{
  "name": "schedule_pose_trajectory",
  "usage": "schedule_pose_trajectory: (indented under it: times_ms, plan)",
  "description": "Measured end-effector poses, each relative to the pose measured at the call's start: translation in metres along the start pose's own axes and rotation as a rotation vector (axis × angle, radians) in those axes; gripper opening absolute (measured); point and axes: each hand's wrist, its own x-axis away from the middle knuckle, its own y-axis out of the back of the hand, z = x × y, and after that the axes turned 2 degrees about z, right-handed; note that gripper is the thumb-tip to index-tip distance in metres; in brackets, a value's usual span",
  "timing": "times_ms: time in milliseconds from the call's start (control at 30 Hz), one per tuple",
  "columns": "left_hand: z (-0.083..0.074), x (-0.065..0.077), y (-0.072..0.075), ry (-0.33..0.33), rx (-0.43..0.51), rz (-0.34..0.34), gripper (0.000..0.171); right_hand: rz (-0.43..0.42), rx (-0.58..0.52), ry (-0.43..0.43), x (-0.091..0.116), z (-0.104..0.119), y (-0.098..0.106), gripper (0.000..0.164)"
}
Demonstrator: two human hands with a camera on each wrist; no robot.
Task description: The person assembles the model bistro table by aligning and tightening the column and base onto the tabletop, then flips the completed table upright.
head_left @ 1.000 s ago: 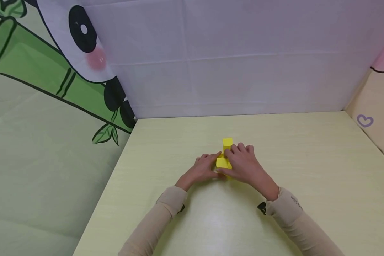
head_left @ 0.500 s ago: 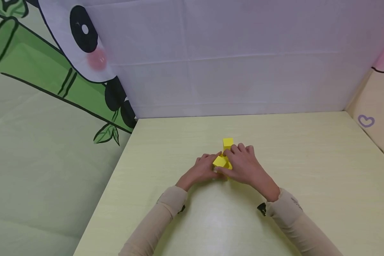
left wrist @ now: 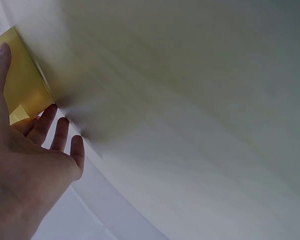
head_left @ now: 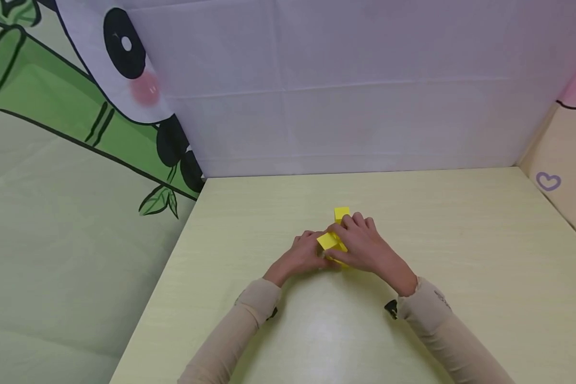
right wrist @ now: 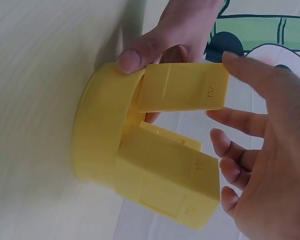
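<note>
A yellow round base (right wrist: 100, 125) sits on the table, with yellow rectangular blocks standing in it. In the right wrist view my right hand (right wrist: 275, 125) pinches one block (right wrist: 185, 87) marked 157 between thumb and finger. From the head, that block's top (head_left: 327, 241) looks turned at an angle. My left hand (head_left: 307, 253) steadies the base, its thumb against the side and a finger behind. A second block (right wrist: 170, 175) stands beside the pinched one, with part of another behind it. Farther back in the head view is a yellow block top (head_left: 342, 213). My right hand hides much of the base there.
The pale wooden table (head_left: 413, 213) spreads around both hands. A plain light cloth (head_left: 341, 117) hangs along its back edge. At the left is a cloth with green bamboo (head_left: 77, 96) printed on it; a cream panel (head_left: 566, 160) borders the right.
The pinched block has turned from square-on to angled and shifted slightly left. My right hand has moved a little left with it. The left hand stays almost still.
</note>
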Motion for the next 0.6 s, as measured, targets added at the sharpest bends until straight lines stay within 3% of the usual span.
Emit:
schedule_pose_trajectory:
  times_ms: [600]
  plan:
    - [-0.0020, -0.0006, -0.0006, 0.003, -0.011, -0.004, 0.080, -0.015, 0.043, -0.005, 0.0035, -0.0051, -0.0039, 0.046]
